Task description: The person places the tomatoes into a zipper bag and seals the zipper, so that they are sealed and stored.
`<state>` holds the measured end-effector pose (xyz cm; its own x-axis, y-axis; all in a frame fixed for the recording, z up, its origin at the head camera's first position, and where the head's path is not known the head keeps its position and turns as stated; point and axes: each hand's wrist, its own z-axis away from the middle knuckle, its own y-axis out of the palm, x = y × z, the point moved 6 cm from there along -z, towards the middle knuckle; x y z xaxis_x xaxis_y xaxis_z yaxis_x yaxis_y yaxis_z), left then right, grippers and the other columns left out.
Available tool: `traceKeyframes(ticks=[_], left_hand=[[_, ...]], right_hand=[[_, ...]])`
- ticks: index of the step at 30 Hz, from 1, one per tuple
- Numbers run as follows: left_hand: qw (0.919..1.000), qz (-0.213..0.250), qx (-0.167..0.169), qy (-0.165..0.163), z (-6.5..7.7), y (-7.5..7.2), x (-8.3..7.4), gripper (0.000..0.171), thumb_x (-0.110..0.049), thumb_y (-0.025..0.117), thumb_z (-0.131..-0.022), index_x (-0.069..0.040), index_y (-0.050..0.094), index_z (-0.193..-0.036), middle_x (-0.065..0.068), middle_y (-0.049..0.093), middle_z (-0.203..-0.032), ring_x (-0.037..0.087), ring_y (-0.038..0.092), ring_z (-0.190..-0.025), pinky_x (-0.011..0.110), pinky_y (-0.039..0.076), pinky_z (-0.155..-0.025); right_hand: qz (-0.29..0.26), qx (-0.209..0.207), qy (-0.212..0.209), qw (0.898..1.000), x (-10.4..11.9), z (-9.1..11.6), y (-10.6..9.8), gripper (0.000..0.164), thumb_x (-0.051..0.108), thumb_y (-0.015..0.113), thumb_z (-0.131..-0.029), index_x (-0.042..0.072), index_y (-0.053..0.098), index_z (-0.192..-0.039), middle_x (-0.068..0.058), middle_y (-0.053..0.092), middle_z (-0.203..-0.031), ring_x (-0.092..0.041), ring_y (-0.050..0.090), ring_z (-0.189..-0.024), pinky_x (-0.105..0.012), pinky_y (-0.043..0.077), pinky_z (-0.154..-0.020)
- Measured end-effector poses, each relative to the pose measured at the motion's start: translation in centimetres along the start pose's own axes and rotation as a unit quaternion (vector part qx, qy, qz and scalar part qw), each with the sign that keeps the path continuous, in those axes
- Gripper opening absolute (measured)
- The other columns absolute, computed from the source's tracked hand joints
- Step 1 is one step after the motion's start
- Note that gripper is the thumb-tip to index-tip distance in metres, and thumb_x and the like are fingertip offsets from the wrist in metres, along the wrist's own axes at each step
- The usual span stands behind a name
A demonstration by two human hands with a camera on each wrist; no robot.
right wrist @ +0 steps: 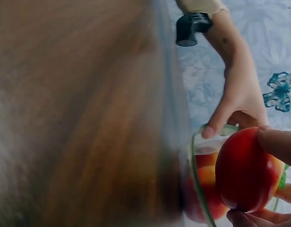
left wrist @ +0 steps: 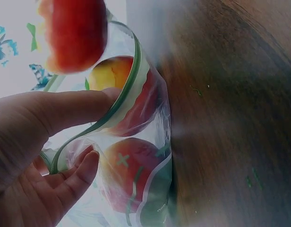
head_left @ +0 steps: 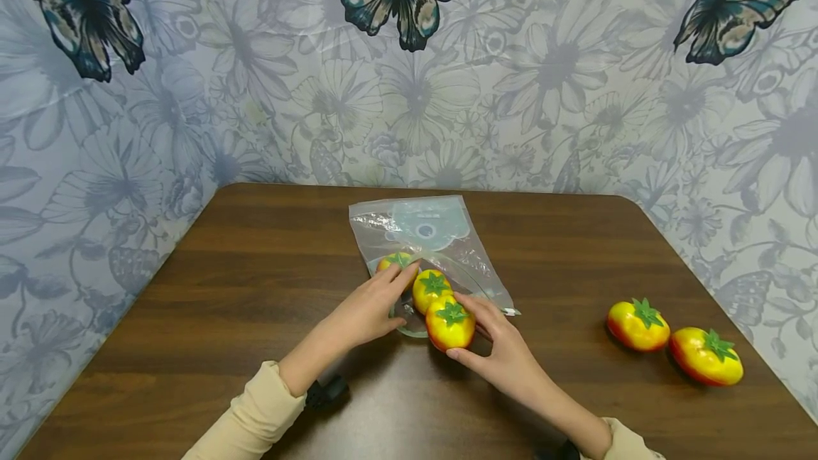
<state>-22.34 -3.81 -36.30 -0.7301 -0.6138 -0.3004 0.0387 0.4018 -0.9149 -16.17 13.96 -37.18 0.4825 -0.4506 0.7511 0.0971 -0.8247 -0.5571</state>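
Observation:
A clear zip bag (head_left: 482, 261) with a green seal strip lies on the table, its mouth facing me. My left hand (head_left: 361, 309) holds the mouth apart; the left wrist view shows the thumb (left wrist: 79, 108) inside the rim and fingers curled outside it. My right hand (head_left: 505, 346) grips a glossy yellow-and-red fruit (head_left: 449, 331) with a green leafy top, right at the mouth. Behind it, one similar fruit (head_left: 429, 285) sits just within the bag. Another fruit (head_left: 388, 261) lies deeper inside, partly hidden by the left fingers.
Two more such fruits, one nearer the middle (head_left: 633, 329) and one nearer the edge (head_left: 703, 359), rest on the brown wooden table (head_left: 255, 261) at the right. Beyond its back edge hangs a floral cloth (head_left: 255, 91) with butterflies.

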Motion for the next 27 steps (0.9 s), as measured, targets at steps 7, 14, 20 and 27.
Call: traceKeyframes(ticks=[7, 14, 20, 27], left_hand=[[0.9999, -0.001, 0.009, -0.008, 0.0, 0.1, -0.1, 0.094, -0.01, 0.085, -0.068, -0.006, 0.03, -0.144, 0.01, 0.047, -0.11, 0.021, 0.051, -0.09, 0.032, 0.049, -0.08], [1.0, -0.006, 0.001, -0.004, 0.1, 0.1, -0.1, 0.095, -0.011, 0.085, -0.067, -0.004, 0.03, -0.144, 0.008, 0.046, -0.104, 0.02, 0.049, -0.086, 0.031, 0.048, -0.077], [0.9999, -0.006, -0.006, 0.005, 0.1, 0.1, -0.3, 0.094, -0.01, 0.085, -0.067, -0.001, 0.032, -0.143, 0.005, 0.044, -0.098, 0.016, 0.045, -0.08, 0.028, 0.046, -0.073], [0.9999, -0.006, -0.006, 0.007, 0.0, 0.1, -0.4, 0.094, -0.009, 0.085, -0.067, -0.001, 0.031, -0.143, 0.006, 0.044, -0.099, 0.016, 0.045, -0.08, 0.028, 0.047, -0.072]], right_hand=[[0.038, -0.003, 0.006, 0.999, -1.1, -0.1, 0.4, 0.073, 0.021, 0.082, -0.073, 0.013, 0.047, -0.137, -0.004, 0.048, -0.127, -0.02, 0.053, -0.109, -0.033, 0.048, -0.084], [0.134, -0.003, 0.035, 0.99, -1.9, -0.1, 0.4, 0.073, 0.034, 0.08, -0.074, 0.017, 0.048, -0.137, -0.002, 0.051, -0.127, -0.018, 0.056, -0.1, -0.037, 0.05, -0.081], [0.184, -0.004, 0.07, 0.98, -2.5, -0.3, 0.5, 0.074, 0.036, 0.081, -0.072, 0.013, 0.048, -0.134, -0.008, 0.059, -0.12, -0.019, 0.063, -0.086, -0.042, 0.051, -0.073], [0.212, -0.009, 0.047, 0.976, -2.4, -0.3, 0.5, 0.074, 0.036, 0.08, -0.074, 0.008, 0.049, -0.135, -0.012, 0.057, -0.125, -0.027, 0.06, -0.102, -0.043, 0.049, -0.081]])
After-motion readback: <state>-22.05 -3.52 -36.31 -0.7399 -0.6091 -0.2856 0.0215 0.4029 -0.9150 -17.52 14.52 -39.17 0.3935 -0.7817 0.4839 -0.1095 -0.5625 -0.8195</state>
